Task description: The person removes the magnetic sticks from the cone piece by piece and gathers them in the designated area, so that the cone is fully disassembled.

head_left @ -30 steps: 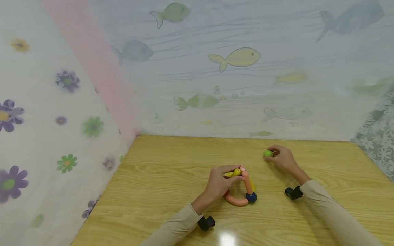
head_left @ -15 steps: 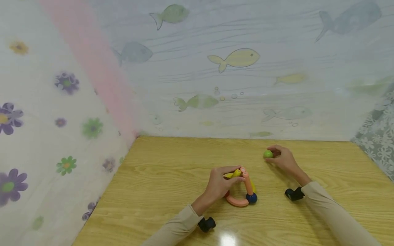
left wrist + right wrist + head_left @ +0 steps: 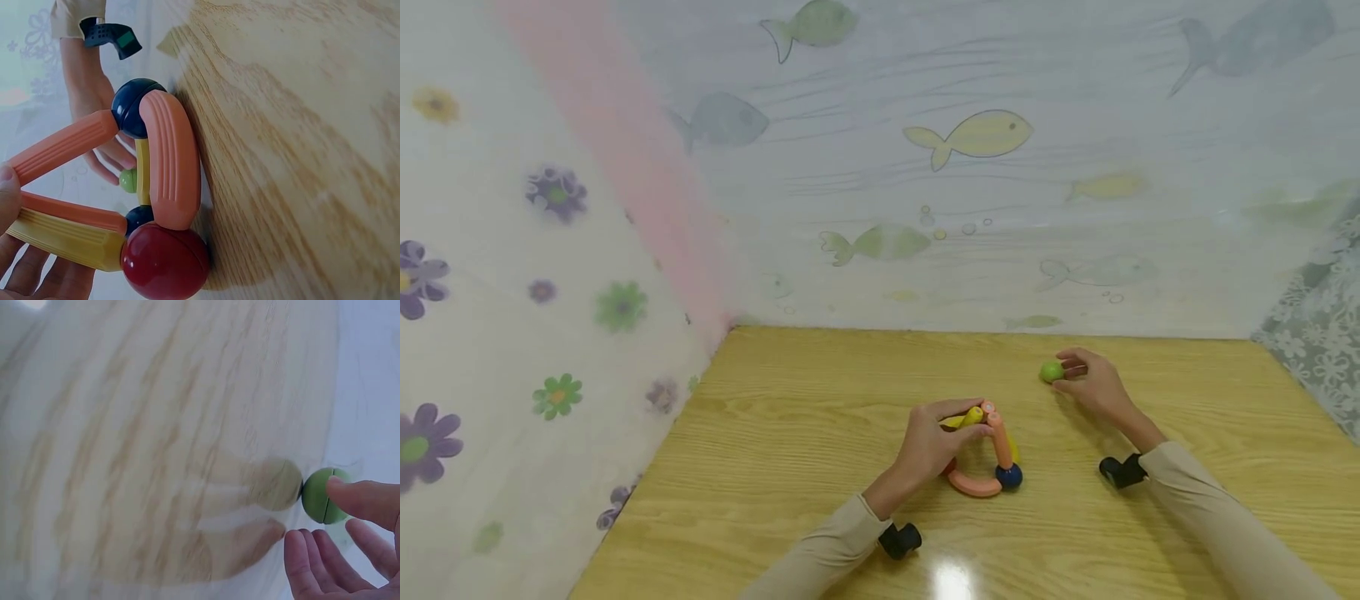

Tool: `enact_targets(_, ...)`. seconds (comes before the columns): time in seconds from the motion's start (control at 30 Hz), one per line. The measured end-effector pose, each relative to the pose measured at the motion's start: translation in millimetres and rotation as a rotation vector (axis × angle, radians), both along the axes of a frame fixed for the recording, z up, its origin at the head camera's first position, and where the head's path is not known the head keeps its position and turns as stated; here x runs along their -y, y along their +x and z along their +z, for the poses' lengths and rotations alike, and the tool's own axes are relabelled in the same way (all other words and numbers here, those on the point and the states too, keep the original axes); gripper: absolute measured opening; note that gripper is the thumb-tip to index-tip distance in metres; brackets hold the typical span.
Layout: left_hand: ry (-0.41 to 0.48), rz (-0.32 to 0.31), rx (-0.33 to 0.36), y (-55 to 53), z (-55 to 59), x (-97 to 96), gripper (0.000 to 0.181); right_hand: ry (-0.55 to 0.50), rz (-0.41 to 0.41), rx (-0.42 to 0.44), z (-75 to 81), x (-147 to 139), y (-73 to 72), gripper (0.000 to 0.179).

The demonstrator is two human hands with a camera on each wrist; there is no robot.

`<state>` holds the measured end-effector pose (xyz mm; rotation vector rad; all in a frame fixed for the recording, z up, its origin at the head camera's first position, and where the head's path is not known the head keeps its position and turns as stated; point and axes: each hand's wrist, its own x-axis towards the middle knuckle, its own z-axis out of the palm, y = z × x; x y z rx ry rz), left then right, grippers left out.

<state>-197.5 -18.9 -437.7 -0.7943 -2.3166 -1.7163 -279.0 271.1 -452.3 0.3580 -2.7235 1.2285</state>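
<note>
My left hand (image 3: 922, 443) pinches the upper ends of the rods of a toy ball-and-rod frame standing on the table. Three orange and yellow rods come together at the fingertips, among them a yellow rod (image 3: 72, 240) and an orange rod (image 3: 62, 147). Low down, a curved orange rod (image 3: 976, 485) joins a dark blue ball (image 3: 1010, 476) to a red ball (image 3: 164, 259); another blue ball (image 3: 139, 219) sits behind. Farther back, a green ball (image 3: 1051, 372) rests on the table. My right hand (image 3: 1097, 387) is beside it, thumb overlapping it in the right wrist view, fingers spread away from it.
The wood-grain table (image 3: 790, 433) meets a fish-patterned wall covering (image 3: 865, 167) at the back and a flowered one (image 3: 497, 333) on the left. Black wrist devices, such as the left one (image 3: 901, 541), stick out from both sleeves.
My right hand's fingers have loosened and drawn slightly back to the right from the green ball, which stays in place. My left hand keeps its hold on the rods.
</note>
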Motion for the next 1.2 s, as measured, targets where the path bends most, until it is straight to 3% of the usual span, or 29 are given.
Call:
enact_targets(0.37,-0.014,-0.010,0.006,0.3,-2.2,-0.5,0.042,0.038,0.018,-0.024,17.7,2,21.8,0.040)
enact_targets(0.5,-0.018,-0.013,0.021,1.1,-0.7,-1.6,0.042,0.045,0.114,-0.022,32.0,15,42.5,0.034)
enact_targets(0.67,-0.018,-0.012,0.017,1.3,0.1,-0.9,0.041,-0.071,0.301,0.055,48.7,44,73.6,0.031)
enact_targets(0.77,-0.015,-0.008,-0.004,0.2,-0.6,0.4,0.042,-0.143,0.366,0.085,53.1,61,84.4,0.030)
enact_targets(0.97,-0.015,0.001,-0.015,0.0,0.1,-0.1,0.041,-0.191,0.354,0.026,51.1,84,93.0,0.023)
enact_targets(1.2,-0.013,-0.001,0.011,0.7,1.8,0.0,0.039,-0.200,0.305,-0.047,46.5,90,95.4,0.022)
